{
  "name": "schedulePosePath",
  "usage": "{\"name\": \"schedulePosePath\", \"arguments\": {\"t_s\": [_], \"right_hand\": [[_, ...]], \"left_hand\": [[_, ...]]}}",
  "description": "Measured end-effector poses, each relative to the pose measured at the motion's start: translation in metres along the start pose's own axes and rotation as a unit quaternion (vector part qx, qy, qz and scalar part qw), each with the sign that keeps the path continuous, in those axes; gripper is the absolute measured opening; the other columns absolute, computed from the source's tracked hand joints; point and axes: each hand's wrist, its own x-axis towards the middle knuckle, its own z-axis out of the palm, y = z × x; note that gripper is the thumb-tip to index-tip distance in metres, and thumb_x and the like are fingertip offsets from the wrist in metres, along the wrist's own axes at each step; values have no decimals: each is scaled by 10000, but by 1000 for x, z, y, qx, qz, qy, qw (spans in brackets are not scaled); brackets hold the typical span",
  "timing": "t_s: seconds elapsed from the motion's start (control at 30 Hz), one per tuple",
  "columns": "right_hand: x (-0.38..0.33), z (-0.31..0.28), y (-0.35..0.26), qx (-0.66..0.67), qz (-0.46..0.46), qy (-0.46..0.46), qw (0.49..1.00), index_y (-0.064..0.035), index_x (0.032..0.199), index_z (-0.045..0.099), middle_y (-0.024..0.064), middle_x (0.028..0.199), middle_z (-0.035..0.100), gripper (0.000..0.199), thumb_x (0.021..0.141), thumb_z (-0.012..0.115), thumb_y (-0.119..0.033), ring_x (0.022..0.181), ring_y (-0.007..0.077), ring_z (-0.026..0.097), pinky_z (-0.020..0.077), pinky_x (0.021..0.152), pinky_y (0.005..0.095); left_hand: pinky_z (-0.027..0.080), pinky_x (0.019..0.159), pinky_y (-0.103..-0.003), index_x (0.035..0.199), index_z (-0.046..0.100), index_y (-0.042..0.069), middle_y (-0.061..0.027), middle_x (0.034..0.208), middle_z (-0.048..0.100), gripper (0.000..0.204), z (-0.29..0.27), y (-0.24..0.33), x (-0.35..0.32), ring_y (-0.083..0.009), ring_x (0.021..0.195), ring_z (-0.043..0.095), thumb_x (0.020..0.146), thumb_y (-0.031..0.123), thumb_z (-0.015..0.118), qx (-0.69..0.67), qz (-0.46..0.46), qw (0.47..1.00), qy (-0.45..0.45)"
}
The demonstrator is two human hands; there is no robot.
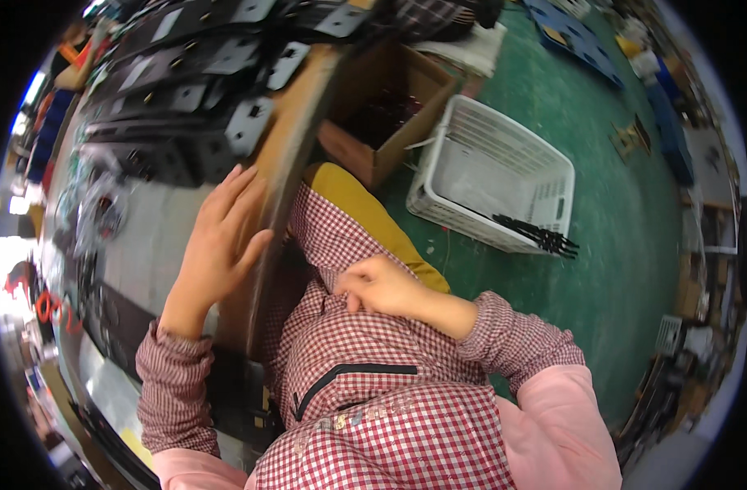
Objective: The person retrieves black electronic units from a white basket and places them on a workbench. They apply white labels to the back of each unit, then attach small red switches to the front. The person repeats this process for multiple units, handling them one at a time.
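Observation:
My left hand (226,233) is over the table's edge, its fingers stretched out and the thumb apart, with nothing in them. Just past its fingertips stand black flat parts (182,151) with grey metal end plates (249,126), packed in rows. Whether the fingertips touch the nearest one I cannot tell. My right hand (382,286) is at my lap, in front of the red-and-white checked apron (373,327). Its fingers are loosely curled in, and no object shows in them.
The wooden-edged table (296,106) runs along my left. A cardboard box (382,155) stands beyond my knee. Right of it, on the green floor (504,286), is a white plastic basket (504,147) with black strips (537,233) over its rim. A blue pallet-like piece (578,41) lies farther off.

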Motion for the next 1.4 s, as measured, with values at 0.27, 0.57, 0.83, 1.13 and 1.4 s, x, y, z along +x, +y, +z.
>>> {"name": "schedulePosePath", "arguments": {"t_s": [0.27, 0.57, 0.83, 1.13, 1.4], "right_hand": [[-28, -197, 124, 69, 83, 435, 894, 12, 1006, 700, 78, 755, 691, 228, 969, 560, -163, 572, 100, 547, 445, 536, 240], [100, -348, 295, -241, 212, 453, 832, -37, 972, 716, 203, 918, 720, 225, 855, 613, -199, 896, 390, 690, 546, 807, 463], [220, -380, 377, -310, 320, 276, 852, -38, 993, 713, 229, 1046, 697, 219, 852, 595, -155, 1025, 384, 664, 534, 872, 491], [282, -368, 429, -303, 288, 265, 869, -51, 1035, 703, 189, 1053, 693, 229, 867, 593, -162, 1002, 374, 651, 539, 853, 464], [290, -390, 452, -320, 294, 233, 870, -70, 1016, 712, 169, 1026, 687, 216, 856, 624, -186, 972, 367, 648, 541, 823, 456]], "left_hand": [[245, 1189, -489, 1414, 512, 108, -170, 1557, 340, 657, 62, -29, 131, -386, 1469, 263, 800, 174, 734, 84, 60, 992, -77], [202, 1196, -515, 1367, 578, 92, -255, 1579, 264, 568, 84, -15, 168, -452, 1472, 232, 814, -38, 596, 168, -50, 980, -98], [164, 1188, -540, 1206, 680, 36, -322, 1591, 176, 362, 70, -26, 152, -488, 1480, 183, 902, -6, 489, 177, -105, 965, -159], [399, 925, -331, 1117, 680, -1, -177, 1016, 732, 237, 43, -24, 117, -267, 1027, 614, 904, 37, 583, 138, -168, 943, -250], [475, 826, -379, 1034, 694, -15, -239, 1023, 699, 224, 44, -24, 121, -314, 944, 641, 890, -28, 522, 166, -185, 922, -296]]}}
